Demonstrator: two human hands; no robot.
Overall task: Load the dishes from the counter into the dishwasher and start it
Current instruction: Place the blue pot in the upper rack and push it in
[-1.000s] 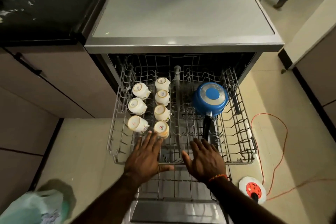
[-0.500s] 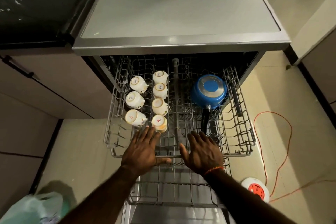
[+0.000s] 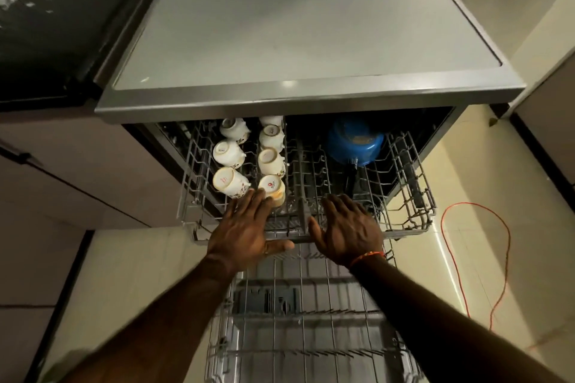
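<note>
Pressing flat against the front rail of the upper dishwasher rack (image 3: pixel 404 228) with both hands: left hand (image 3: pixel 245 235) spread, fingers straight and pointing toward 12 o'clock, thumb out toward 3 o'clock along the rail; right hand (image 3: pixel 350 232) likewise spread, fingers straight, thumb angling toward 9 o'clock. Gripping nothing with either. Wearing an orange thread band (image 3: pixel 367 256) at the right wrist.

Sitting partly under the grey dishwasher top (image 3: pixel 295 25), with the rack's far end in shadow. Lying in two columns at 11 o'clock from the left hand, seven white cups (image 3: pixel 269 162), mostly bottoms up; nearest cup (image 3: pixel 271 185) just touching the left fingertips (image 3: pixel 259 196). Resting upside down at 12 o'clock from the right hand, a blue saucepan (image 3: pixel 354 143), its dark handle (image 3: pixel 357 183) pointing toward 6 o'clock.

Extending below the forearms at 6 o'clock, the lower rack (image 3: pixel 298 336), blurred, with a grey cutlery basket (image 3: pixel 267 300) inside. Trailing across the tiled floor (image 3: pixel 466 180) at 3 o'clock, an orange cable (image 3: pixel 505 230). Lying at 10 o'clock beside the dishwasher, a dark speckled table (image 3: pixel 62 19).
</note>
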